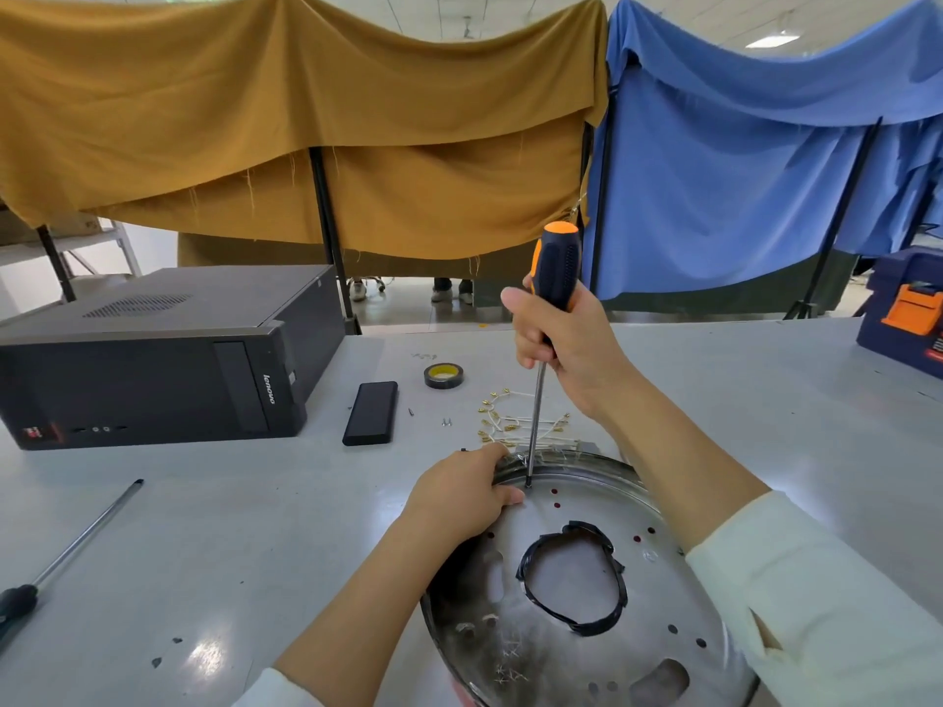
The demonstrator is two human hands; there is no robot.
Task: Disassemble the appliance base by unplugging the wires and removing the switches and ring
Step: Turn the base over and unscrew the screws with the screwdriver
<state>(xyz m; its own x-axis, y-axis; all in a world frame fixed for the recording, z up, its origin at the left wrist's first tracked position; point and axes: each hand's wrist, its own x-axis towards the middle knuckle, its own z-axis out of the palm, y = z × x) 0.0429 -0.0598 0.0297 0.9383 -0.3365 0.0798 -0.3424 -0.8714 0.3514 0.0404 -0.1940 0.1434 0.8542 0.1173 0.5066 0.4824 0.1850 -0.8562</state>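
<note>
Mustard and blue cloths hung over black frames behind the pale grey worktable [255, 528], where a black desktop computer case [153, 359] lay on its side to the left. Nearest the person sat the round shiny metal appliance base [587, 630], underside up, its central hole edged with black tape. Both hands were at its far rim. The right hand [566, 344] was wrapped around the black-and-orange handle of a long screwdriver [553, 278], held nearly upright with its tip in a screw just inside the rim. The left hand [462, 494] curled over the rim beside the tip, bracing the base. To my eye the job wanted steady downward pressure, the shaft kept square to the screw head, and the left thumb kept out of the tip's path in case it slipped. Beyond the rim lay a tangle of white wires with brass terminals [515, 423], then a black tape roll [443, 376], and two tiny loose screws [446, 422].
</note>
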